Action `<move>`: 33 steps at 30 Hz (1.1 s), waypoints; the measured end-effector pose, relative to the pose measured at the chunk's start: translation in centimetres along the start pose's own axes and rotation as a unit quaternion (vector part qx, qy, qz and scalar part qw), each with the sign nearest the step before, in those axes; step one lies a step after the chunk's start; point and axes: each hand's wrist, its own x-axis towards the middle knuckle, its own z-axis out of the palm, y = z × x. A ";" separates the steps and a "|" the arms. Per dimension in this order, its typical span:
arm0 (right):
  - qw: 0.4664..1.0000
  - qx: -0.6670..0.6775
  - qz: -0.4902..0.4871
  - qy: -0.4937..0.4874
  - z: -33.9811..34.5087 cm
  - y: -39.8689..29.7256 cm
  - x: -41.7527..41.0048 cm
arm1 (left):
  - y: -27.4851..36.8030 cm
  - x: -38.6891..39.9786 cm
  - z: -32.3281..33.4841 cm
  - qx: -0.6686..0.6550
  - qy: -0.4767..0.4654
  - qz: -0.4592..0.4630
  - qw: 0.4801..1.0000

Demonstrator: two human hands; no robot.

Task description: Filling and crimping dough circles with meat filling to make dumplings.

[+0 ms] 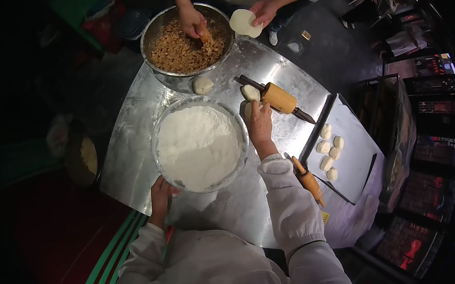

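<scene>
A wide metal bowl (154, 142) of white flour (198, 148) stands before me on a steel table. My left hand (161, 196) is at the bowl's near left rim, its fingers partly hidden there. Beyond the bowl's right side, my right hand (261, 122) has its fingers curled over a pale dough piece (248, 110). Just past those fingertips sits another dough piece (251, 92), beside a wooden roller with dark handles (279, 98). A third dough lump (202, 85) rests between the flour bowl and a metal bowl of brown crumbly filling (187, 53).
Across the table, a person's hand (192, 22) works a wooden scoop (204, 34) in the filling; their other hand (264, 13) holds a flat dough round (243, 22). At right are a wooden rolling pin (311, 184) and a lined tray (352, 148) bearing several dough pieces (327, 162).
</scene>
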 end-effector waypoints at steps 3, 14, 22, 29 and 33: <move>0.990 0.129 0.022 0.044 0.7 1.6 -0.2 | 0.0 0.3 0.2 -0.006 0.011 -0.008 1.000; 0.988 0.145 -0.050 -0.033 -4.2 5.1 -18.6 | -0.3 -0.3 0.0 0.019 0.038 0.023 0.999; 0.989 0.119 -0.063 -0.062 -2.6 4.5 -23.0 | -0.4 0.0 0.9 0.003 0.048 0.041 0.998; 0.989 0.106 -0.105 0.014 -8.7 -2.1 -21.9 | 0.9 -1.0 0.4 0.003 0.052 0.074 0.996; 0.975 0.062 -0.214 -0.013 -6.4 -6.1 -17.2 | 2.5 -2.6 1.6 0.124 0.076 0.149 0.978</move>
